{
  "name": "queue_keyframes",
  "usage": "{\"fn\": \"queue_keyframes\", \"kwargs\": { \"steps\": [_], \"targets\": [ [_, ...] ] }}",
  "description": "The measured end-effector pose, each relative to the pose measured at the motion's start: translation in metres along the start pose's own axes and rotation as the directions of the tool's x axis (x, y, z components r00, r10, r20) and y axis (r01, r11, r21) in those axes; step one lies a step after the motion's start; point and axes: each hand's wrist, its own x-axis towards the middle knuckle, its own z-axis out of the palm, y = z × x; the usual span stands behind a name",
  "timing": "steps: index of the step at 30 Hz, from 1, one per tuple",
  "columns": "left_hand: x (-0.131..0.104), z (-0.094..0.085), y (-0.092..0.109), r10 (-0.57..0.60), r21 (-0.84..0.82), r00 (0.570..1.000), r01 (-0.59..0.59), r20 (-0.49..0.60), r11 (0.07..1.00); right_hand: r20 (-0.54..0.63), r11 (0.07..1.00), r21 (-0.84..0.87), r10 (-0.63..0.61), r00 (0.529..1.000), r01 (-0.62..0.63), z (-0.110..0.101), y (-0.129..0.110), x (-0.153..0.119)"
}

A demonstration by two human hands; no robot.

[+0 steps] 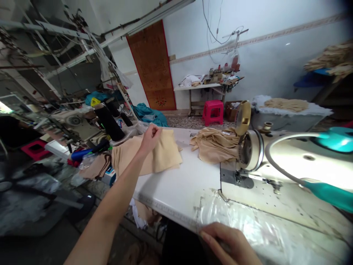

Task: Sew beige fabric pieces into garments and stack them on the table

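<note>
My left hand (151, 139) reaches over the stack of beige cloth pieces (132, 151) on the white table. Its fingers are pinched at the upper edge of a lighter beige cloth piece (167, 151) at the stack's right side. My right hand (230, 241) is low at the table's front edge, fingers loosely bent and slightly apart, with no item visible in them. To the right stands a sewing machine (286, 154). A crumpled heap of tan fabric (213, 145) lies behind its needle area.
Black thread cones (109, 123) stand left of the stack, with another sewing machine (74, 119) beyond. A clear plastic sheet (248, 224) covers the table's front right. A teal flexible-neck lamp (328, 193) crosses the machine. A pink stool (213, 112) stands behind.
</note>
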Motion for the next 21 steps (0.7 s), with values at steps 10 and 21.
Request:
{"fn": "queue_keyframes", "kwargs": {
  "steps": [10, 21],
  "targets": [
    [-0.207, 0.044, 0.069, 0.548, -0.026, 0.793, -0.563, 0.266, 0.826, 0.108, 0.434, 0.860, 0.360, 0.927, -0.269, 0.018, -0.005, 0.109],
    [-0.229, 0.047, 0.149, -0.044, -0.177, 0.942, 0.108, 0.332, 0.978, -0.227, 0.935, 0.354, 0.083, 0.970, 0.003, -0.018, -0.007, 0.044]
  ]
}}
